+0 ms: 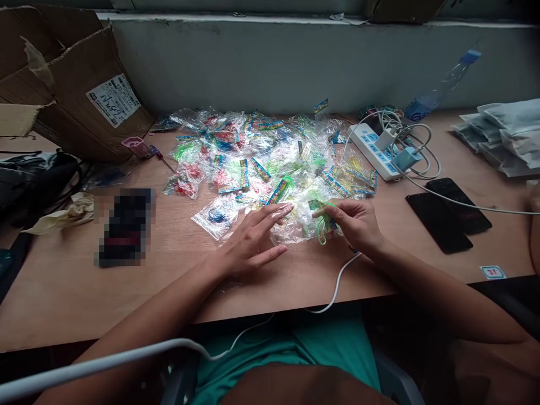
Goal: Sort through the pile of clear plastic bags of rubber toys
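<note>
At the far left of your wooden table (169, 298) leans a cardboard box (76, 90), with a dark object (124, 230), blurred out, lying nearer to you. Next come a pink holder (135, 147) and a screwdriver (163, 158), just beside the heap of clear plastic packets (230, 171), which fills the middle. Your left hand (253, 236) is at the heap's near edge, its thumb and fingers spread apart; whether its fingertips touch plastic, you cannot tell. To its right, your right hand (354, 222) has thumb and fingers pinched together on a green looped cord (322, 232), which hangs in front of the heap. Further right sit a white power strip (371, 149), a tilted bottle (441, 90), two overlapping black phones (441, 222) and, at the far right, a stack of pale pouches (512, 138).
</note>
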`<action>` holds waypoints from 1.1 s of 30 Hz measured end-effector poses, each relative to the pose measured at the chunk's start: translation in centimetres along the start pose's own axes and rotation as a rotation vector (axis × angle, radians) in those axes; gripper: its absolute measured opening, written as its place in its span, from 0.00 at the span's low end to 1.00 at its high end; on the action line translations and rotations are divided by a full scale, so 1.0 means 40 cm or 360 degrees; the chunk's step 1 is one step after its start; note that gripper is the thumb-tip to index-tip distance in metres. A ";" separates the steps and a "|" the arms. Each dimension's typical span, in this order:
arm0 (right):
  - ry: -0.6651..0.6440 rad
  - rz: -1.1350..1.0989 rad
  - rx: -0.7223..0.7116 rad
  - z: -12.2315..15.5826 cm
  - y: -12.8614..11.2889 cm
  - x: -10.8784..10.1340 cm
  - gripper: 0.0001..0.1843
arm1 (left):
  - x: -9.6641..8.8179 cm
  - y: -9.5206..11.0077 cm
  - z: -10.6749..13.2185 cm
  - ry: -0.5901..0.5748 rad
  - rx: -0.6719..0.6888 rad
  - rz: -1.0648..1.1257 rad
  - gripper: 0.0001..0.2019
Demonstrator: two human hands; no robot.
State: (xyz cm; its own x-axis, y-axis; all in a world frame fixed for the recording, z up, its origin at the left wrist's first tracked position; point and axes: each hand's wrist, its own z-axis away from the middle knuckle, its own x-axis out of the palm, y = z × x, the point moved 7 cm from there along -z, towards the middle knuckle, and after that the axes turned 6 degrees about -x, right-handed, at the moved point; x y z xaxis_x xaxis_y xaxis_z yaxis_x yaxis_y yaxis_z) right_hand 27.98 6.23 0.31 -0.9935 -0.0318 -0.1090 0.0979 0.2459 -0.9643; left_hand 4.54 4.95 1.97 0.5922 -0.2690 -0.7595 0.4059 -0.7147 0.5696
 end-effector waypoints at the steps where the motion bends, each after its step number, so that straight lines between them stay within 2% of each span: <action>1: 0.0007 0.0024 -0.0014 0.000 -0.002 -0.001 0.22 | -0.002 0.000 0.000 0.0006 0.0002 0.0007 0.37; 4: 0.0049 0.0095 -0.0074 0.000 -0.005 -0.009 0.21 | -0.004 -0.003 -0.002 0.0018 0.0001 0.0031 0.38; 7: 0.0131 0.0020 -0.0111 -0.001 0.001 -0.024 0.20 | -0.008 -0.008 -0.002 0.0057 -0.0010 0.0072 0.38; 12: 0.0190 -0.0095 -0.0075 -0.005 0.014 -0.036 0.19 | -0.016 -0.014 -0.002 0.0165 -0.0018 0.0131 0.33; 17: 0.0108 -0.0008 -0.0071 -0.001 0.007 -0.023 0.20 | -0.005 0.008 0.001 0.0019 0.0090 0.0054 0.24; 24: 0.0102 -0.0052 -0.0084 -0.002 0.005 -0.024 0.19 | 0.008 0.024 0.009 -0.0110 0.0122 -0.0021 0.21; 28: 0.0120 -0.0095 -0.0061 -0.007 0.014 -0.029 0.19 | 0.005 0.021 0.006 -0.0004 0.0150 -0.0101 0.19; 33: 0.0117 -0.0128 0.0017 -0.006 0.022 -0.025 0.19 | 0.006 0.016 0.005 0.0091 0.0129 -0.0285 0.23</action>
State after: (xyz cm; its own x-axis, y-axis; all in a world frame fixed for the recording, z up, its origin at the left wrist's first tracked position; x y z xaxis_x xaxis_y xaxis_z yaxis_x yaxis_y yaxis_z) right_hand 29.05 6.69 -0.37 -0.9997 0.0201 -0.0136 0.0179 0.2350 -0.9718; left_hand 4.79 4.30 2.10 0.5552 -0.0973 -0.8260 0.4525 -0.7979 0.3982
